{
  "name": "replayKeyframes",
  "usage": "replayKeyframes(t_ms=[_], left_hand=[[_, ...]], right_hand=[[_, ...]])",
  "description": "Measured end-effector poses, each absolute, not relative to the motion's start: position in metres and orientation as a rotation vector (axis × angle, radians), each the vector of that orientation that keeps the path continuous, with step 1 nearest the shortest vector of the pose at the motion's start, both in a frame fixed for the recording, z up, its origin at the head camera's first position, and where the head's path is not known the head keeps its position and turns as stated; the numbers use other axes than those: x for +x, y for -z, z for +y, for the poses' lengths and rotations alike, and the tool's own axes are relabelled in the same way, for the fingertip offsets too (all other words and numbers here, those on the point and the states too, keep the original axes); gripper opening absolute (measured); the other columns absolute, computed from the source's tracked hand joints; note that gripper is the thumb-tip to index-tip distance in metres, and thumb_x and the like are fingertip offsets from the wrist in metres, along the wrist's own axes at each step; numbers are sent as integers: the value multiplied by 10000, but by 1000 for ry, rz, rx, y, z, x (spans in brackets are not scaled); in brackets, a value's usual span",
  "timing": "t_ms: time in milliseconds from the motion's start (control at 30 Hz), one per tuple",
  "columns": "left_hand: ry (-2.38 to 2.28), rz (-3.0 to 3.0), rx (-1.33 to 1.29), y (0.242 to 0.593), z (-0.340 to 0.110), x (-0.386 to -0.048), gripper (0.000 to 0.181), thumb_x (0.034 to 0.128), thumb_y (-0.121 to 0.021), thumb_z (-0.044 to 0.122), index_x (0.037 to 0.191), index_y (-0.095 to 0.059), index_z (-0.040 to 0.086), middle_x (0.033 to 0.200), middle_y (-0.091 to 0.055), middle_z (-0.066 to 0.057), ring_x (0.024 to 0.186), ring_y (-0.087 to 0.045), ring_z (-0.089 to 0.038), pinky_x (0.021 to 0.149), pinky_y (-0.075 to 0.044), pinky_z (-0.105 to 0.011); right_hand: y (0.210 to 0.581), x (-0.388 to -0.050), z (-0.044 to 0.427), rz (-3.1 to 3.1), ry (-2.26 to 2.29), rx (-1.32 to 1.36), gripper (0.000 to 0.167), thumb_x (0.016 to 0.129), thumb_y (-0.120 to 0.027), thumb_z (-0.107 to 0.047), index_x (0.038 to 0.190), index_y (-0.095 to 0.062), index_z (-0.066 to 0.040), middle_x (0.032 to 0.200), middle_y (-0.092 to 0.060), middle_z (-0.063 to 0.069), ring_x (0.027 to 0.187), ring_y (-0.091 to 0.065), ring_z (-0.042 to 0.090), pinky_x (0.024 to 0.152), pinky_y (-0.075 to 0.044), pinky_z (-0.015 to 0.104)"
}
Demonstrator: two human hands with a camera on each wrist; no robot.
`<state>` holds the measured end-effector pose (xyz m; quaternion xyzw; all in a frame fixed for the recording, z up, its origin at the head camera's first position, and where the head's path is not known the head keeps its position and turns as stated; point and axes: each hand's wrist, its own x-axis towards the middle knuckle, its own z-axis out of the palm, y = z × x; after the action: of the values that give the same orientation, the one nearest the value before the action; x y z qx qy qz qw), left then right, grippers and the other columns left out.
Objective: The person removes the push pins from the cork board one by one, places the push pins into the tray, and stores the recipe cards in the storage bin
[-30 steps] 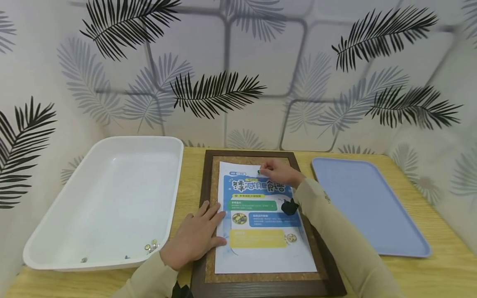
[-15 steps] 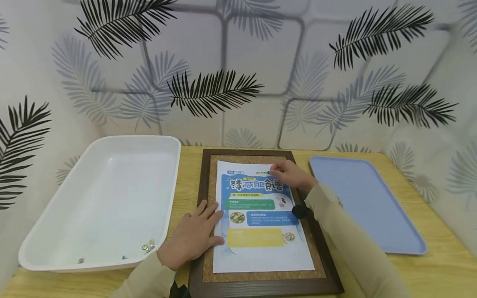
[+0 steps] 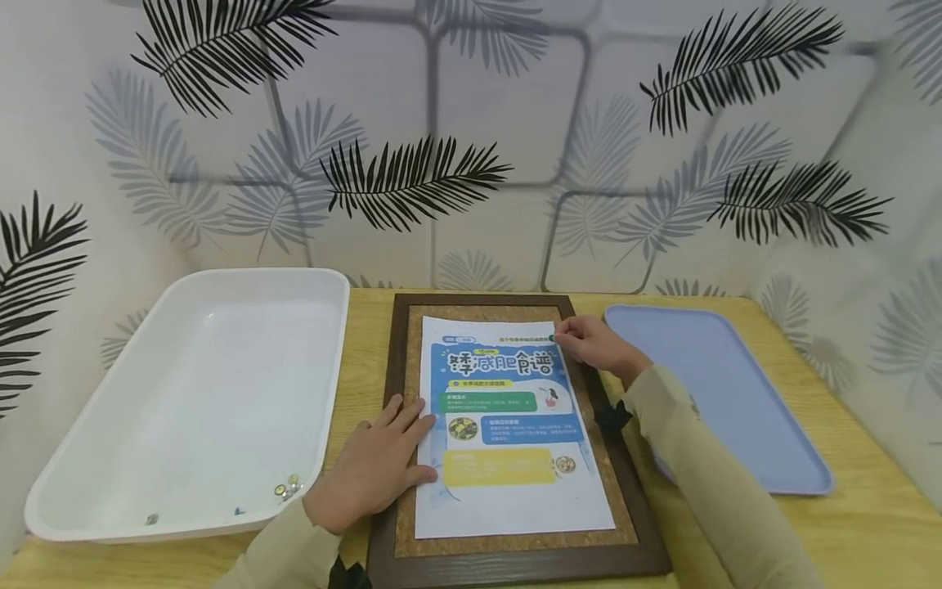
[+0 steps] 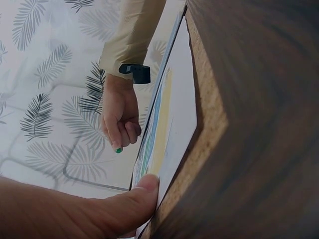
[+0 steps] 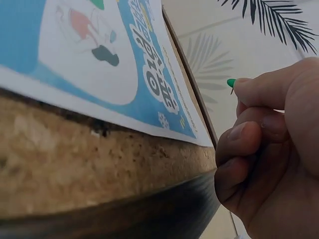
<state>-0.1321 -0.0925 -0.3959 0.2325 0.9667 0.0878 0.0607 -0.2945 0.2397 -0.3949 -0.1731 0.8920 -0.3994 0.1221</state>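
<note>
A printed paper sheet [image 3: 515, 511] lies on a cork board [image 3: 625, 528] with a dark brown frame. My right hand [image 3: 599, 348] pinches a green thumbtack [image 5: 231, 83] between thumb and forefinger, near the sheet's top right corner. In the right wrist view the tack's thin pin shows below its green head, clear of the board. My left hand [image 3: 375, 470] rests with spread fingers across the board's left side, fingertips on the sheet's left edge. Its thumb [image 4: 144, 189] touches the paper in the left wrist view.
Left of the board stands a large white tray [image 3: 213, 393] with a few small metallic pieces [image 3: 287, 487] near its front edge. A blue tray [image 3: 728, 393] lies to the right, partly behind the right sleeve. A leaf-patterned wall covering rises behind the table.
My right hand has moved right along the sheet's top edge with the green thumbtack, to the top right corner. The left hand stays in place on the sheet's left edge.
</note>
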Motion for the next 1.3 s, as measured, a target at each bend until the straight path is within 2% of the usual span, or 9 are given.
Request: replayKeyframes(t_ms=[267,600,967,1300], left_hand=[[-270,2921,704,396,-92,-132,671,891,-613,477,1428,-470,100,1542,-352,-118,1421,-308,-368,918,-454,-556],[-265,2929,701,394,-93,-131,667,893,-613,474,1423,-476,93,1537,-360,-118,1416,-316,-371,923,-453,-556],[-245,2938,709,396,-93,-131,669,894,-612,477,1423,-475,91,1535,-364,-115,1415,-319,-369,907,-463,-536],[-251,2925,700,396,-93,-132,673,894,-610,479,1430,-468,97,1544,-348,-114,1421,-306,-369,923,-452,-546]], right_hand=[[400,-290,254,2594,1181,-485,266,1024,-459,-151,1075,-585,76,568,-367,-20,497,-312,114,550,-330,285],[400,-283,264,2634,1143,-443,211,1006,-494,-148,959,-579,39,576,-370,-32,498,-333,109,523,-332,276],[403,-276,288,2660,1183,-424,226,1011,-480,-124,998,-567,84,572,-369,-42,476,-333,69,480,-308,257],[406,-269,313,2715,1123,-418,235,1002,-501,-135,953,-575,82,623,-389,-23,548,-357,87,533,-319,263]])
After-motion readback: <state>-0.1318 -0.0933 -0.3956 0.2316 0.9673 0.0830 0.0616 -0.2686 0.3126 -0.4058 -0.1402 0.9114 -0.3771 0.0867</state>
